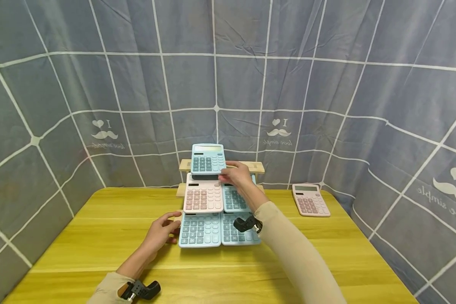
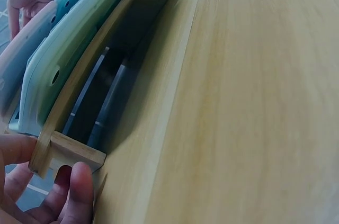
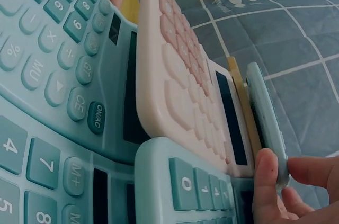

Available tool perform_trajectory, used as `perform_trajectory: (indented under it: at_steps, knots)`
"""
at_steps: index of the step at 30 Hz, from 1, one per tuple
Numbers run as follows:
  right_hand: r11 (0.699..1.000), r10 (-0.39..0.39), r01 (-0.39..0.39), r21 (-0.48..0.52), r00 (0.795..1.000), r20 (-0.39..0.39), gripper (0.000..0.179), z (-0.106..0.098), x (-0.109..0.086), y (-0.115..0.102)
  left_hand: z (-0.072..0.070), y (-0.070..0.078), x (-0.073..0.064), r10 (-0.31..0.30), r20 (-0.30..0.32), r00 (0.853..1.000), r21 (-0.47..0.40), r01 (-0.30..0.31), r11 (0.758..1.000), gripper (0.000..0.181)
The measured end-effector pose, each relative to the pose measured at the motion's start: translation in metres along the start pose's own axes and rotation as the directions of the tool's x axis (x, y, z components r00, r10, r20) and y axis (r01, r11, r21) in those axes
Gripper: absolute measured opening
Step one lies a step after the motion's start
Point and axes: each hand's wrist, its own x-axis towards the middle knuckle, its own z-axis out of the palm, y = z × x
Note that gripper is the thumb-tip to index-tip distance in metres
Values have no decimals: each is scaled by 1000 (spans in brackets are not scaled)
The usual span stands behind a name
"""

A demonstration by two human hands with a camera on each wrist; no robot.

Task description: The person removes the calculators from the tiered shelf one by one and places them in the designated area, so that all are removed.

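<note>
A tiered wooden rack (image 1: 258,167) holds calculators in rising rows. My right hand (image 1: 236,174) pinches the lower right corner of the blue calculator (image 1: 208,159) on the top tier, thumb and fingers on either side of its edge in the right wrist view. Below it stand a pink calculator (image 1: 204,194) and a blue calculator (image 1: 235,199), the latter partly behind my right forearm. Two more blue calculators (image 1: 200,231) fill the front row. At the rack's front left end, my left hand (image 1: 161,232) grips the wooden rail (image 2: 45,155), its fingers around the corner.
Another pink calculator (image 1: 310,200) lies on the wooden table (image 1: 110,236) at the right. A grey curtain (image 1: 239,84) with white grid lines surrounds the table at the back and sides. Each wrist carries a black camera mount (image 1: 144,290).
</note>
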Motion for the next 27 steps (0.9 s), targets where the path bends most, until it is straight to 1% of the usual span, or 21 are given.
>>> perform_trajectory:
  at_steps: [4, 10, 14, 18, 27]
  knots:
    - [1000, 8, -8, 15, 1000, -12, 50, -2, 1, 3, 0, -1, 2, 8, 25, 1000, -13, -8, 1000, 39]
    - [1000, 2, -2, 9, 1000, 13, 52, -1, 0, 4, -3, -1, 3, 23, 37, 999, -32, -22, 999, 40]
    - [1000, -6, 6, 4, 1000, 12, 51, -2, 0, 3, -3, -1, 4, 26, 49, 998, -33, -24, 999, 40]
    - [1000, -13, 13, 3, 1000, 7, 51, -4, 0, 3, -1, 0, 5, 27, 45, 999, -46, -25, 999, 40]
    - [999, -20, 18, 51, 999, 30, 54, -6, -1, 6, 1, -2, 5, 21, 28, 999, -54, -20, 998, 39]
